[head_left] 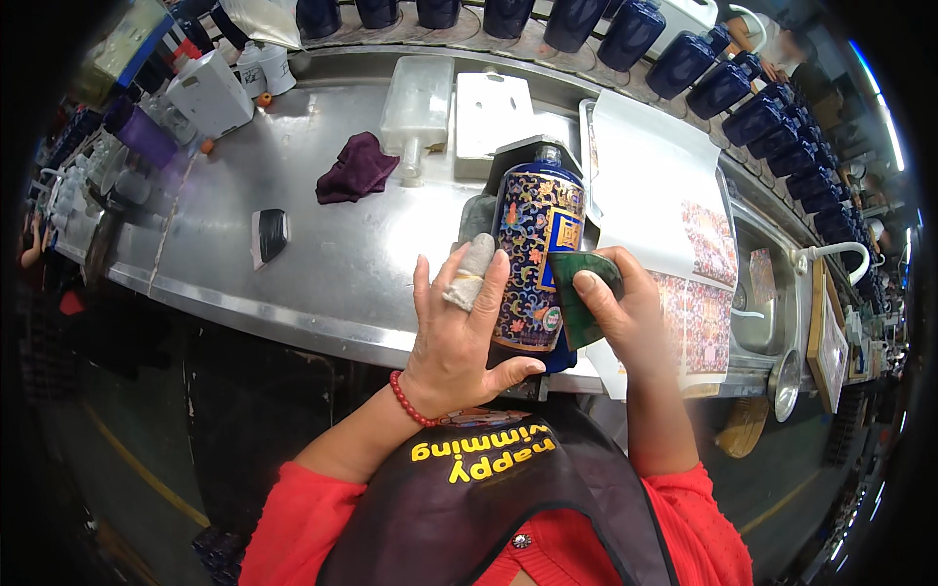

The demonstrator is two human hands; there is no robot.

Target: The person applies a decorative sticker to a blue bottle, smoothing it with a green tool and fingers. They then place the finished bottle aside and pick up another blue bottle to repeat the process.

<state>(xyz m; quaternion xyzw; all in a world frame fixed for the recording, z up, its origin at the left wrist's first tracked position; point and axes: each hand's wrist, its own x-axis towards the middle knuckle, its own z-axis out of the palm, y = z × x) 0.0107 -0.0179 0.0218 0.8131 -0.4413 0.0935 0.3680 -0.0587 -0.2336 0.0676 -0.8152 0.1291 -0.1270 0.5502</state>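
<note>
A dark blue bottle (pixel 529 259) with a colourful floral decal lies in front of me, its neck pointing away. It rests in a dark cradle, mostly hidden beneath it. My left hand (pixel 454 337) lies along the bottle's left side with fingers spread, and a cloth wrap held by a rubber band covers one finger. Pinched between the thumb and fingers of my right hand (pixel 630 308) is a flat green scraper (pixel 584 317), its edge against the right side of the decal.
Right of the bottle lie printed decal sheets (pixel 696 327) under white paper (pixel 645 186), beside a sink (pixel 762 293) with a white tap. A purple cloth (pixel 357 168), a clear bottle (pixel 415 107) and a white box (pixel 489 112) sit on the metal table (pixel 322 264). Blue bottles (pixel 630 37) line the back.
</note>
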